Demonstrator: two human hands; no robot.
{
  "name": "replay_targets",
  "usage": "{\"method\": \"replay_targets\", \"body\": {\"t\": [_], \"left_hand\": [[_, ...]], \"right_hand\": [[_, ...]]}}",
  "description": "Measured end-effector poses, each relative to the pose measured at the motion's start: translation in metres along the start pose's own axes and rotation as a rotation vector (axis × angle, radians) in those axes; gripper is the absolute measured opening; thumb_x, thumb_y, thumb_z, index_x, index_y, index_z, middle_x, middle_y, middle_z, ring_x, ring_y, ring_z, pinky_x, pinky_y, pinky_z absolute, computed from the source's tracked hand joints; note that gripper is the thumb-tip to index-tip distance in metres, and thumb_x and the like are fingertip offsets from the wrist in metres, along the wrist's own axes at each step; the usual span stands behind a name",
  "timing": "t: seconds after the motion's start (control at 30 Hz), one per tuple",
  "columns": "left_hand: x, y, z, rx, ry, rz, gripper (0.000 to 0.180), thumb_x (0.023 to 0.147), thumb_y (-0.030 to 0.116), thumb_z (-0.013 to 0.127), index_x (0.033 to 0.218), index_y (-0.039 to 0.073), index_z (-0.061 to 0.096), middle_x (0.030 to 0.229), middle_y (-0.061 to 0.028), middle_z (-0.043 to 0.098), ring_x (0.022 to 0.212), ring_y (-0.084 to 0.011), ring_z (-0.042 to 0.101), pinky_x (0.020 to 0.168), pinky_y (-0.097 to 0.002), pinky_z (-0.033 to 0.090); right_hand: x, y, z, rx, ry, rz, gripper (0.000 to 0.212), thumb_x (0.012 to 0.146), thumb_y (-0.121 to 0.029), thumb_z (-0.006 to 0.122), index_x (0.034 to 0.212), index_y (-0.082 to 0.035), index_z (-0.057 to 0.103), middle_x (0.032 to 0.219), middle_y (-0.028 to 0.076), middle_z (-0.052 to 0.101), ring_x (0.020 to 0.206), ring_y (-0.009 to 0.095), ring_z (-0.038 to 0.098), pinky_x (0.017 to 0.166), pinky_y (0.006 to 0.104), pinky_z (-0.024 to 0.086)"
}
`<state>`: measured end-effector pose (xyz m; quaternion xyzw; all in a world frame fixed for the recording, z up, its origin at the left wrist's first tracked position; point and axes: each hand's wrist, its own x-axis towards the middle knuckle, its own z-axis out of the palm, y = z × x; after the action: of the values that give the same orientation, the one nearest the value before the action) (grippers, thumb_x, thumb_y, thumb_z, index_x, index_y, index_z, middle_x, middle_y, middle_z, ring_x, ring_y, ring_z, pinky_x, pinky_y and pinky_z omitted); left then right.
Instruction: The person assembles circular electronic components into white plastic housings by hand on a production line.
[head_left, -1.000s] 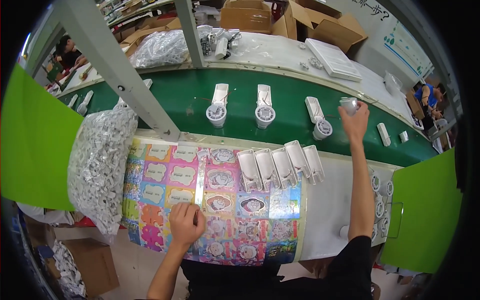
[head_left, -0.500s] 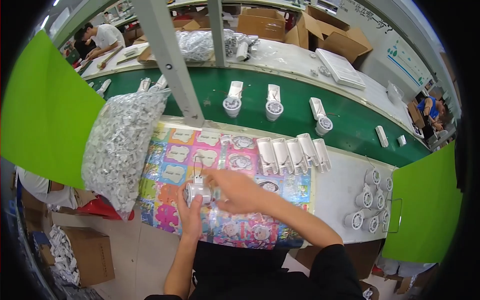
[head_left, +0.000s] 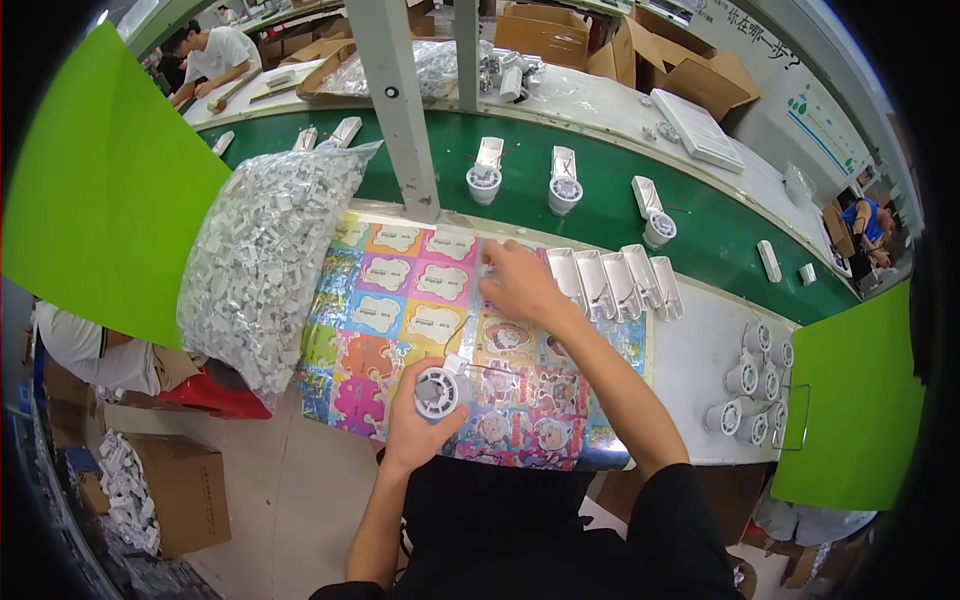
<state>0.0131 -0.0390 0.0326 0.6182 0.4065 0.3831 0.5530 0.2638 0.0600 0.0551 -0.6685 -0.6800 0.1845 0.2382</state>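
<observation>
My left hand (head_left: 420, 420) is wrapped round a white round lamp head (head_left: 437, 393), its ribbed ring face turned up. A small white block (head_left: 456, 364) sits at the lamp head's upper edge, with thin wires running off it. My right hand (head_left: 522, 284) reaches to the far side of the colourful printed mat (head_left: 400, 345), fingers curled down; what lies at the fingertips is too small to make out. Just right of that hand is a row of white elongated housings (head_left: 592, 283) with thin wires inside.
Several white lamp heads (head_left: 741, 378) stand at the right. A bulging clear bag of small white parts (head_left: 255, 270) leans at the left. Beyond the mat, a green belt (head_left: 610, 195) carries lamps. A metal post (head_left: 400, 110) and green panels (head_left: 850, 400) flank the place.
My right hand has left the lamp head and moved to the mat's far side. My left hand has turned the lamp head so its ring face points up. The view has shifted somewhat.
</observation>
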Motion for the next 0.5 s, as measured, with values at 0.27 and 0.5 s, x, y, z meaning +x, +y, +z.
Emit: {"method": "replay_targets", "body": {"t": [0.27, 0.5], "left_hand": [[-0.004, -0.006, 0.008, -0.236, -0.294, 0.021, 0.071, 0.074, 0.006, 0.084, 0.136, 0.006, 0.048, 0.121, -0.0066, 0.058, 0.112, -0.0143, 0.058, 0.099, -0.0303, 0.048], [-0.008, 0.004, 0.018, -0.091, -0.344, -0.013, 0.066, 0.073, 0.010, 0.085, 0.129, 0.005, 0.049, 0.118, -0.0085, 0.061, 0.108, -0.0157, 0.061, 0.094, -0.0309, 0.050]], "right_hand": [[-0.122, -0.020, -0.041, 0.728, -0.063, -0.156, 0.032, 0.082, -0.005, 0.078, 0.114, -0.009, 0.074, 0.117, 0.009, 0.058, 0.116, 0.024, 0.058, 0.099, 0.0356, 0.049], [-0.159, -0.018, -0.032, 0.660, -0.167, -0.198, 0.036, 0.082, 0.002, 0.077, 0.117, -0.007, 0.074, 0.128, 0.011, 0.064, 0.120, 0.028, 0.063, 0.101, 0.0388, 0.051]]}}
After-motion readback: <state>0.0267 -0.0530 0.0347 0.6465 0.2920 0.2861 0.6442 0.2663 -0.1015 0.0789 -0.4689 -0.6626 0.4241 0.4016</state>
